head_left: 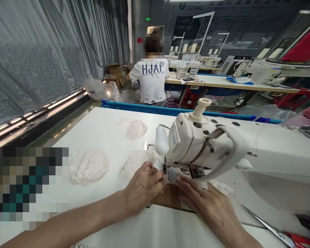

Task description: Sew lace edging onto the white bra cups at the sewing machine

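A white sewing machine (209, 137) stands in front of me. White lace fabric (154, 154) lies under its needle area. My left hand (144, 187) is closed, fingers curled and pressed together on the lace just left of the needle. To the right of the needle, my right hand (206, 201) lies with fingers stretched out, fingertips by the cloth edge and beneath the machine head. Between the hands a brown plate (170, 196) shows on the machine bed. The stitching point itself is mostly hidden by the fingers and the machine.
On the white table (113, 215) lie a round lace piece (89, 167) at left and a sheer piece (136, 129) farther back. Scissors (270, 224) with red handles rest at right. A person in a white shirt (153, 81) sits beyond, near other sewing machines (184, 67).
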`<state>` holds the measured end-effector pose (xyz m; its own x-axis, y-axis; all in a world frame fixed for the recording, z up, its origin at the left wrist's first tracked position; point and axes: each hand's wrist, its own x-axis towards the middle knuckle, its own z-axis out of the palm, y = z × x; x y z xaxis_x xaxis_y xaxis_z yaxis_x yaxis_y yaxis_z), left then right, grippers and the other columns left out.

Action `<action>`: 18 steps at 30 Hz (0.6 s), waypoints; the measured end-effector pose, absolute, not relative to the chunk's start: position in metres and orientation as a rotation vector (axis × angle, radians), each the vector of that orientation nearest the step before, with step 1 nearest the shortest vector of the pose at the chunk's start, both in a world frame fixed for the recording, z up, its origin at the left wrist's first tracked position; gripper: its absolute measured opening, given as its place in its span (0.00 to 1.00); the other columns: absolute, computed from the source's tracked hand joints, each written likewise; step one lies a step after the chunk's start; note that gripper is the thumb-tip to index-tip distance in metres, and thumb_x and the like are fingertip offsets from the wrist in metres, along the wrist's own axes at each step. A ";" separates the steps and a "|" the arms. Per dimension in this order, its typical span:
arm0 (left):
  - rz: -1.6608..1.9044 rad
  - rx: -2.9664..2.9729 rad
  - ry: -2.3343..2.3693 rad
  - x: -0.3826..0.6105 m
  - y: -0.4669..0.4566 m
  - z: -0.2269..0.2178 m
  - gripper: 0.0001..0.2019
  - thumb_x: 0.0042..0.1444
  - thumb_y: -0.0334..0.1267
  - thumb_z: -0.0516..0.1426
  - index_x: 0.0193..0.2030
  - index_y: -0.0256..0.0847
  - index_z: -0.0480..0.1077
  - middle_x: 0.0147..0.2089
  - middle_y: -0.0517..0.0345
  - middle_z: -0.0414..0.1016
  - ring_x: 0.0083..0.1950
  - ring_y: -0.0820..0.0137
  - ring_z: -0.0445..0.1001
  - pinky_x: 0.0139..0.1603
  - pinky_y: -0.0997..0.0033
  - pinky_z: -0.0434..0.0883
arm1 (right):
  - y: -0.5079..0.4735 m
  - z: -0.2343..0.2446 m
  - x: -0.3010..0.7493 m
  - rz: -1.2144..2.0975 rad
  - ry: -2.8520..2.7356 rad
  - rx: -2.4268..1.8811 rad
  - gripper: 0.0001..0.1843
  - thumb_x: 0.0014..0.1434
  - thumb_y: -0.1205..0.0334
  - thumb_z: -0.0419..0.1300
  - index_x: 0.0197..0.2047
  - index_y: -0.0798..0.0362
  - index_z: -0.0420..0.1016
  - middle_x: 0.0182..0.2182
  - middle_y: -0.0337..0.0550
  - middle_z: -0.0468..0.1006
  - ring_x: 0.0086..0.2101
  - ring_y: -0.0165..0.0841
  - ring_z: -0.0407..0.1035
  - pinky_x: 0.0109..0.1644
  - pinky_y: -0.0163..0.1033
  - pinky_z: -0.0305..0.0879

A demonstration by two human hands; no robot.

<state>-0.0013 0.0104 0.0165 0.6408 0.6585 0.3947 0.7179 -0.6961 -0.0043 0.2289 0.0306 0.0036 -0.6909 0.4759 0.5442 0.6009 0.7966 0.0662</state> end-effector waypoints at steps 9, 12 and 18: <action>-0.632 -2.662 -1.137 0.001 0.011 0.014 0.09 0.62 0.26 0.50 0.30 0.37 0.65 0.37 0.63 0.74 0.35 0.78 0.70 0.43 0.70 0.62 | 0.047 -0.007 0.241 -0.135 -2.343 -0.964 0.15 0.66 0.62 0.45 0.32 0.52 0.68 0.26 0.45 0.76 0.27 0.36 0.71 0.27 0.37 0.65; -0.676 -2.648 -1.128 0.001 0.011 0.013 0.09 0.61 0.25 0.51 0.29 0.37 0.64 0.35 0.63 0.74 0.34 0.78 0.70 0.43 0.69 0.62 | 0.047 0.004 0.253 -0.123 -2.242 -1.092 0.17 0.68 0.58 0.42 0.30 0.50 0.65 0.19 0.39 0.71 0.18 0.33 0.66 0.20 0.36 0.61; -0.688 -2.583 -1.084 0.001 0.010 0.012 0.05 0.60 0.26 0.52 0.33 0.35 0.65 0.34 0.62 0.72 0.33 0.78 0.69 0.43 0.68 0.63 | 0.039 0.001 0.258 -0.174 -2.480 -0.858 0.11 0.65 0.56 0.51 0.41 0.50 0.72 0.35 0.47 0.78 0.37 0.42 0.73 0.34 0.42 0.68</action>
<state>0.0014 0.0102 0.0116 0.6103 0.6017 0.5152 0.7227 -0.6893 -0.0511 0.2582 0.0394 0.0009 -0.6728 0.5436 0.5019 0.6085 0.7924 -0.0426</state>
